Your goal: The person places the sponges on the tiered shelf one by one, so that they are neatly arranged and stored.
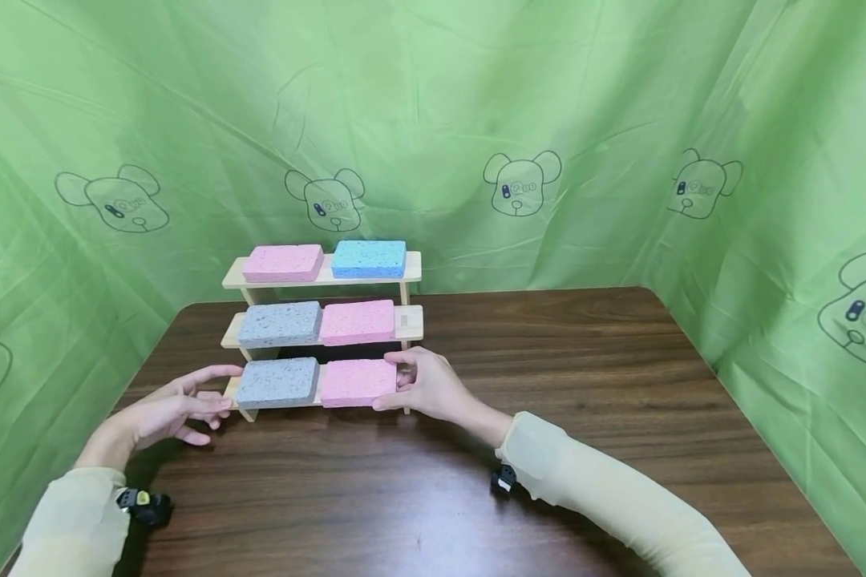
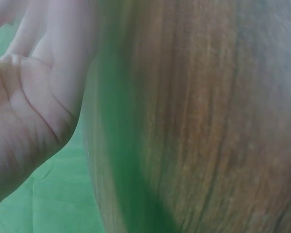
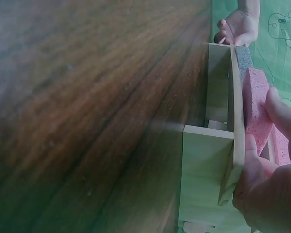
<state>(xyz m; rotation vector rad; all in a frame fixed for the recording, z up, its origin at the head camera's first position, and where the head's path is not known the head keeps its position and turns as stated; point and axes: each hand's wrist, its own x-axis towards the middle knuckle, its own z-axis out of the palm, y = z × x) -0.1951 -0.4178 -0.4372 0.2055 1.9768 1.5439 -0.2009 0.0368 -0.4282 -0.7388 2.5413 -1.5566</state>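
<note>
A three-tier wooden rack (image 1: 409, 321) holds several sponges. My right hand (image 1: 433, 386) pinches the right end of a pink sponge (image 1: 358, 382) on the lowest shelf, thumb at its front corner and a finger at its back corner. In the right wrist view this pink sponge (image 3: 256, 104) sits tilted over the shelf edge. My left hand (image 1: 180, 407) touches the left end of the lowest shelf, beside a grey sponge (image 1: 277, 381), with its fingers loosely spread. The left wrist view shows mostly its palm (image 2: 29, 97).
Another grey sponge (image 1: 280, 324) and a pink sponge (image 1: 358, 322) lie on the middle shelf. The top shelf bears a pink sponge (image 1: 284, 263) and a blue sponge (image 1: 369, 259). A green curtain (image 1: 433, 96) surrounds the brown wooden table (image 1: 584, 385) at the back and sides.
</note>
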